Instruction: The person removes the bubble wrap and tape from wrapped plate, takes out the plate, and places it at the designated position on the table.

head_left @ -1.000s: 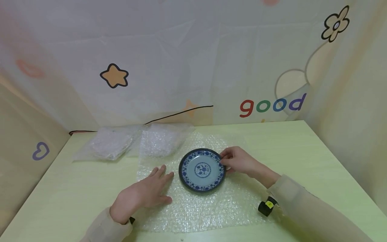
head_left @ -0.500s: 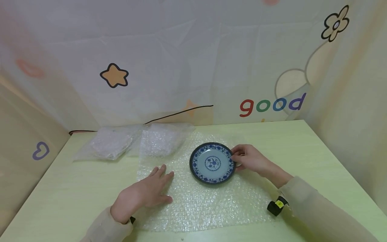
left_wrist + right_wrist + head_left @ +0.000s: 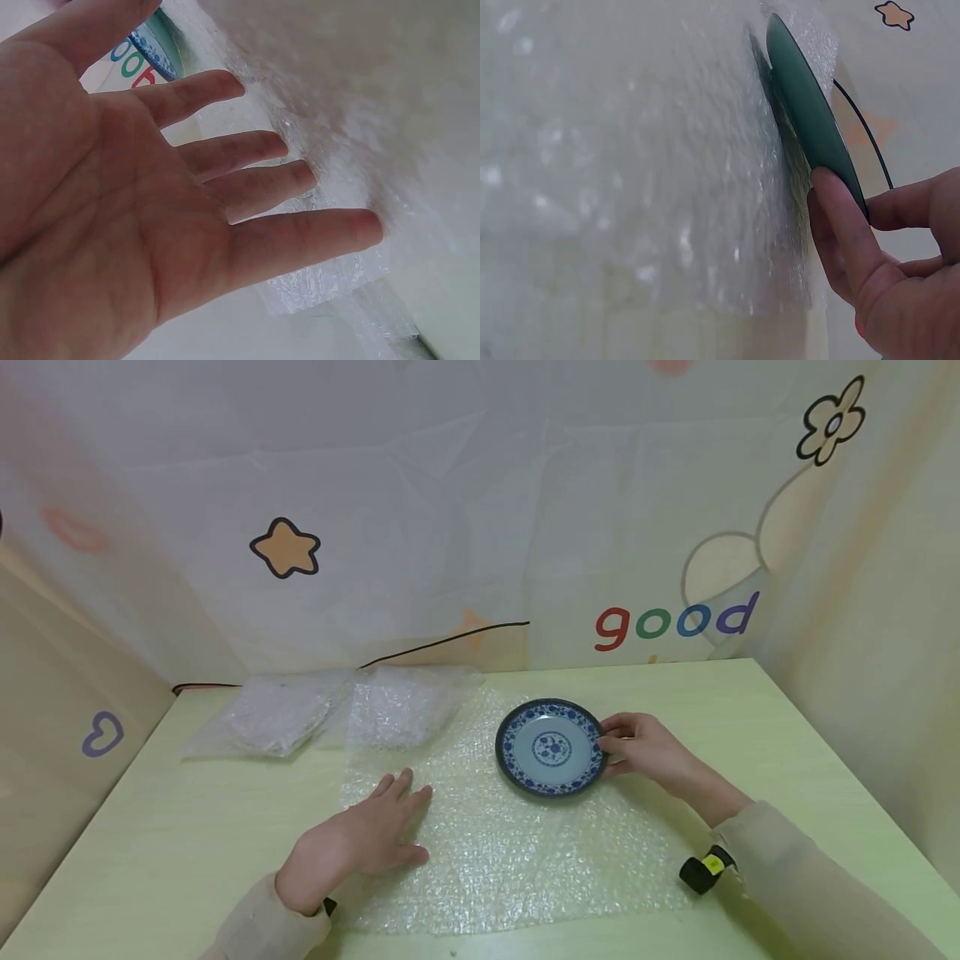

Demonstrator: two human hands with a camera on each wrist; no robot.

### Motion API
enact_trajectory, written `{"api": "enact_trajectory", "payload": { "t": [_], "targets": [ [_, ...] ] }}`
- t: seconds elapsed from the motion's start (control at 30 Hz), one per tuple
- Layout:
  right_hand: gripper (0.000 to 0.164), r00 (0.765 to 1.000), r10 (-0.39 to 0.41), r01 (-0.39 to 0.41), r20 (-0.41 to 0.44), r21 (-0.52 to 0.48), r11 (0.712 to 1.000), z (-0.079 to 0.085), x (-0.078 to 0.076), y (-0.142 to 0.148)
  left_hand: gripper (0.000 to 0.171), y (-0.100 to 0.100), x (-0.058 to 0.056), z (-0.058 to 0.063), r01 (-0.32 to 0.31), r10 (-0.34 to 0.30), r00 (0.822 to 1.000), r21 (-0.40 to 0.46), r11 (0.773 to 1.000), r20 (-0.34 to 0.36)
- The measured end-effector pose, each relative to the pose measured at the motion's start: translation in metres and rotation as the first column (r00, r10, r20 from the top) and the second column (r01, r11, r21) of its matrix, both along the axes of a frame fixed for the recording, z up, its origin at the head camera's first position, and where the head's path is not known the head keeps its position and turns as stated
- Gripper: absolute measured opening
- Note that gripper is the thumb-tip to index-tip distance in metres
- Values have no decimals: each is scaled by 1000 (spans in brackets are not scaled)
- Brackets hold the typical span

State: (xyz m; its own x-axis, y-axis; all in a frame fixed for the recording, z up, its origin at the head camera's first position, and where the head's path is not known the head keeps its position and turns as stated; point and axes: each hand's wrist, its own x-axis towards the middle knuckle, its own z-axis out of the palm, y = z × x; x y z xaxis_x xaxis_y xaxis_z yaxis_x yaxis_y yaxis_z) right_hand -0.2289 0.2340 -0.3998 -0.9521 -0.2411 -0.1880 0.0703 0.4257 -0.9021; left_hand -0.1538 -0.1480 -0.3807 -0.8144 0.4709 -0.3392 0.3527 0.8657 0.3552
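Right wrist: plate (image 3: pixel 804 105), green underneath

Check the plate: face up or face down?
Face up: plate shows its blue pattern to the head camera; green underside faces the bubble wrap.

The multicoloured lowercase word "good" (image 3: pixel 679 621) is standing on the pale printed cloth backdrop (image 3: pixel 450 510). A small yellow label (image 3: pixel 713 863) is sitting on the black wrist-worn device (image 3: pixel 698 877); any marking there is appearing too small to read.
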Motion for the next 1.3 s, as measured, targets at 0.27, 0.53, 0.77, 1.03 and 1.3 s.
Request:
{"api": "enact_trajectory", "payload": {
  "t": [0.27, 0.53, 0.77, 1.03, 1.3],
  "targets": [
    [46, 999, -45, 45, -4, -27, 999, 1, -1, 18, 78, -1, 0, -1, 1, -1, 1000, 2, 1000, -3],
    [52, 994, -105, 105, 9, -73, 992, 2, -4, 36, 78, 0, 0, 0, -1, 1, 1000, -5, 1000, 3],
    [55, 985, -170, 174, 36, -136, 975, 1, -6, 49, 78, 0, 1, 1, 3, -3, 1000, 0, 1000, -3],
    [61, 969, -238, 246, 67, -203, 948, 4, -8, 61, 78, 0, 1, 0, 4, -4, 1000, -8, 1000, -4],
    [63, 961, -268, 278, 75, -216, 936, 4, -8, 74, 78, 0, 1, 0, -10, 10, 1000, -3, 1000, 6]
  ]
}}
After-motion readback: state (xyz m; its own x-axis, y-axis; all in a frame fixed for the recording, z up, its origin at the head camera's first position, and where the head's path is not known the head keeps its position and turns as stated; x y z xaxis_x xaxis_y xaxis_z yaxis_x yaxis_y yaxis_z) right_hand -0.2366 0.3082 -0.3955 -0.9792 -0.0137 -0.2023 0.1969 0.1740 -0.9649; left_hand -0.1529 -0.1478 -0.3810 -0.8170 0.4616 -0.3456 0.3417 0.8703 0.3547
